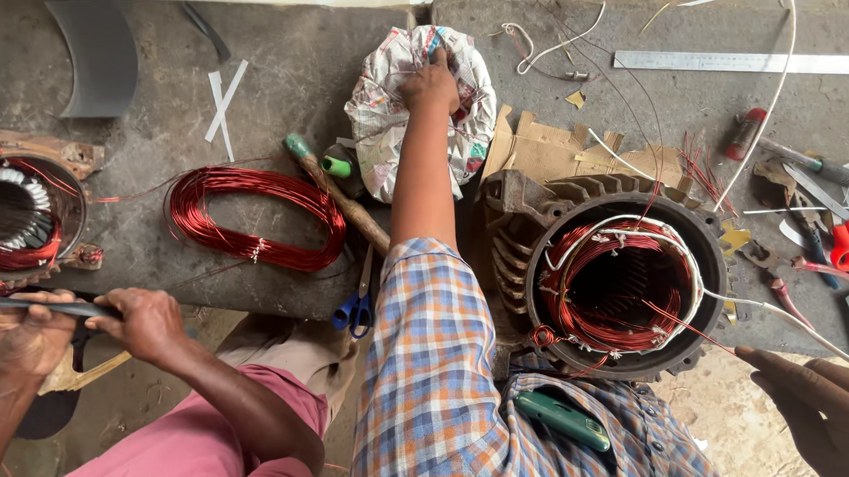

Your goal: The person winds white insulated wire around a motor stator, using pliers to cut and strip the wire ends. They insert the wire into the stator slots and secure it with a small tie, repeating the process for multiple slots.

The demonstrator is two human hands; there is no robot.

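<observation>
At the bench's far edge, the left hand [429, 81] lay on a crumpled paper bundle [380, 125], fingers sunk in its folds; how tightly it gripped could not be told. The right hand [826, 411], low at right, hung loosely spread and held nothing, near a white wire [787, 314] from the stator [621, 286]. Left of the bundle lay a copper coil [254, 216] and scissors [356, 308]. A co-worker's hands [143, 321] held a dark strip [55, 306].

Left arm stretched far forward, left hand [429, 81] palm-down; right hand [826, 411] low, open
</observation>
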